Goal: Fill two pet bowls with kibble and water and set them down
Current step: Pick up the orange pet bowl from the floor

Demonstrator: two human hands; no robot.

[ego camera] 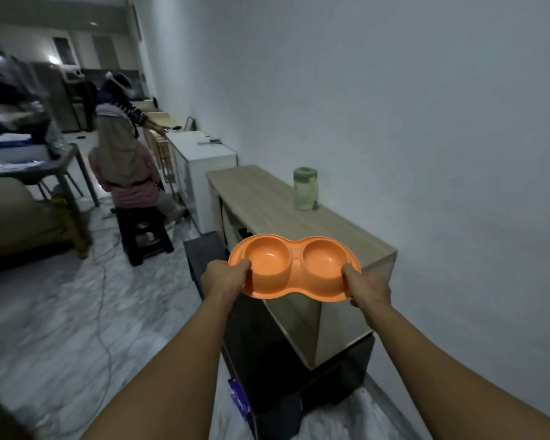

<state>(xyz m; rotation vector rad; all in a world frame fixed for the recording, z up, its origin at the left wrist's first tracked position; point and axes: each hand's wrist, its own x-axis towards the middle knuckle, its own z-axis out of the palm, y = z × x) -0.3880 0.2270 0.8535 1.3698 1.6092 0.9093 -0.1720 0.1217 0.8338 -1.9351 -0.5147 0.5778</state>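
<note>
Plainly empty, the orange plastic double pet bowl [295, 253], two round basins joined in one peanut-shaped tray, is held in the air over the near end of a long light-wood cabinet [261, 198], not resting on it. The left hand [224, 277] grips the left end of the rim, thumb on top and fingers curled underneath. The right hand [367, 289] grips the right end the same way. Holding both ends keeps the tray level, which matters little with dry basins but will matter once water is in one of them. The spot over the cabinet suggests the top will serve as a filling surface, so the task looks to be at its very start, with neither kibble nor water added.

Farther along the cabinet top, close to the pale wall [426, 138], stands a translucent jar with a green lid [305, 188], well apart from the bowl. Its pale contents could be kibble or liquid; I cannot tell which. The bare wood between bowl and jar leaves room to set the tray down.

Below and in front of the cabinet sits a dark, boxy unit [267, 344], which may get in the way of stepping closer. Beyond the cabinet is a white cupboard [204, 154], and a person [127, 166] sits on a black stool [145, 236] with their back turned. A thin cable [100, 312] trails across the marbled floor [38, 312], something to step over if water must be fetched from that side.
</note>
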